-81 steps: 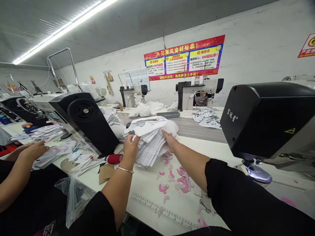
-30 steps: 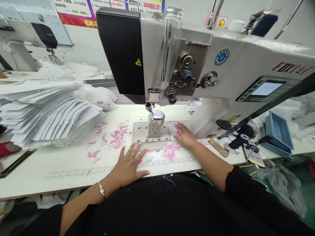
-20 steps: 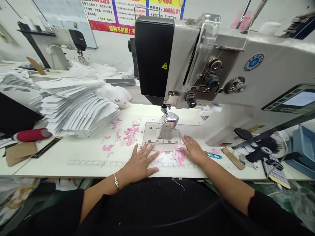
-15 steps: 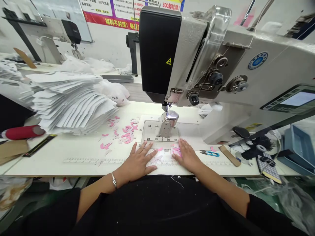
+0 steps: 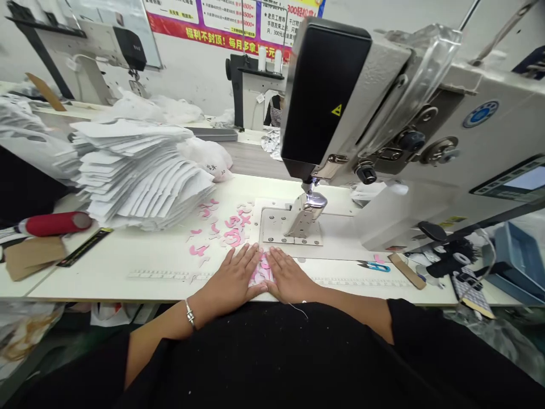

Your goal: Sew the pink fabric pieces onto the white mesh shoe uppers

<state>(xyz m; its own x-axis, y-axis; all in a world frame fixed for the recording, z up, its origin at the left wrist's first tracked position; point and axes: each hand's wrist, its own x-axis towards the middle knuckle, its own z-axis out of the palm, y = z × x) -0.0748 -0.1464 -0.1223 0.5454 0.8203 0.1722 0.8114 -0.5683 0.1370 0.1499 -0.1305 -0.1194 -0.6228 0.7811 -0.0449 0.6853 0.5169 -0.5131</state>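
Currently on my feed: one worktop (image 5: 149,253), white, with a measuring scale (image 5: 166,276) along its near edge.

Hands, two, bare. Left hand (image 5: 234,278) – flat, palm down, fingers outstretched, gripping nothing that I can see; a bracelet (image 5: 189,313) at the wrist. Right hand (image 5: 293,278) – likewise flat and palm down, fingers straight and nearly together. What lies beneath either palm I cannot tell.

Pink scraps (image 5: 260,274), a small cluster: on the worktop in the narrow gap between the two hands, at their inner edges. Loose offcuts (image 5: 233,234), pink and white: scattered beyond the left hand, toward the stack.

Stack of white pieces (image 5: 142,179), one, tall and fanned, at left; a white bag (image 5: 208,157) just beside it.

Sewing machine (image 5: 464,165), one, at right; its metal post (image 5: 303,216) stands just beyond the right hand.

Right of the hands: blue-handled scissors (image 5: 380,267); brown strip (image 5: 406,271); dark thread spool (image 5: 445,264); blue tray (image 5: 511,278).

Far left: red thread cone (image 5: 57,224), lying on its side; brown cardboard (image 5: 36,257); narrow black packet (image 5: 85,247), lying aslant.
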